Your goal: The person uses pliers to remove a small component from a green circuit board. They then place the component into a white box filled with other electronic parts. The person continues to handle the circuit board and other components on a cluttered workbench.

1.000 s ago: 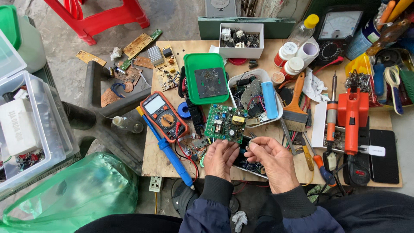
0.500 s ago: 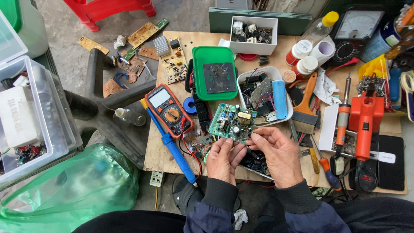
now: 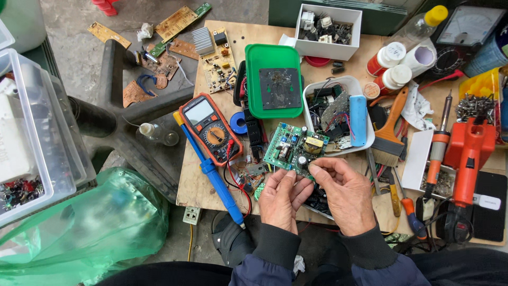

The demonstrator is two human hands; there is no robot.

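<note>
Hands meet at lower centre of the frame, just below a green circuit board [image 3: 294, 150] that lies at the near edge of the wooden worktop [image 3: 190, 190]. The left hand [image 3: 281, 200] has its fingers curled in, thumb and forefinger tips touching the board's lower edge. The right hand [image 3: 346, 191] has thumb and forefinger pinched together beside the board's lower right corner; whether they grip a small part or the board edge cannot be told.

Containers and labelled items, by place:
- Upper centre: white rectangular box [image 3: 328, 30] of small dark and pale parts.
- Centre: green square lid [image 3: 273, 79] carrying a dark square plate.
- Right of it: white tray [image 3: 338, 114] of mixed electronics, with a blue cylinder [image 3: 358, 119] lying along its right side.
- Upper right: 2 white-capped red bottles [image 3: 389, 63] and a clear bottle with yellow cap [image 3: 420, 25].
- Centre left: orange multimeter [image 3: 210, 128], with a blue-handled tool [image 3: 214, 177] below it.
- Right: orange soldering iron [image 3: 438, 151] and an orange power tool [image 3: 468, 156] with a white label near its base.

Cut off or unclear: a clear plastic bin [image 3: 37, 143] runs off the left edge; a green plastic bag [image 3: 79, 228] at lower left hides its contents; an analogue meter [image 3: 473, 26] is cropped at the upper right corner.
</note>
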